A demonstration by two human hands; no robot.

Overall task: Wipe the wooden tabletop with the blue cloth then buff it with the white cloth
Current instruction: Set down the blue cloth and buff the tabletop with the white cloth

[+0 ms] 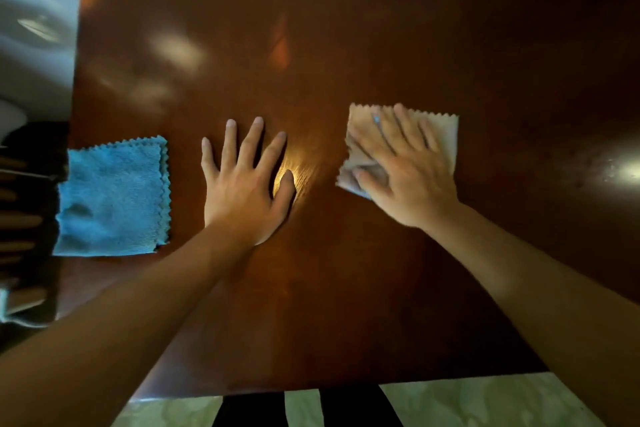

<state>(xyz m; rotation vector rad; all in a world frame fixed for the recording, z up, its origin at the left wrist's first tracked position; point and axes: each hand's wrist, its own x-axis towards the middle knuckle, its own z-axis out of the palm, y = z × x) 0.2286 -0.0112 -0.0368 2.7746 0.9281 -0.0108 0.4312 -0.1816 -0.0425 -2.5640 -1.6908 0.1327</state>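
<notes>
Nearest to you, the near edge of the wooden tabletop (311, 340) runs across the bottom of the view, with pale flooring (467, 402) and two dark legs of your trousers (356, 406) showing below it. Both of your bare forearms extend from the lower corners across this edge onto the surface.

At mid-depth, your left hand (242, 191) lies palm down directly on the bare wood, fingers straight and spread, holding nothing. A bright patch of reflected light (291, 166) sits on the wood just beside its thumb.

Your right hand (405, 170) lies flat on the white cloth (446, 135), fingers extended and slightly spread, pressing the cloth against the tabletop rather than curling round it. The hand is somewhat blurred. The cloth has zigzag-cut edges; its near-left corner is rumpled under your thumb. A small blue mark (376, 119) shows on one finger; you cannot tell what it is.

The blue cloth (110, 198) lies folded at the left edge of the tabletop, well apart from both hands, with its left side overhanging the edge. Its edges are also zigzag-cut.

Beyond the hands, the far half of the tabletop carries only soft reflections. Left of the table, dark blurred furniture (24, 218) cannot be identified. No containers are in view.
</notes>
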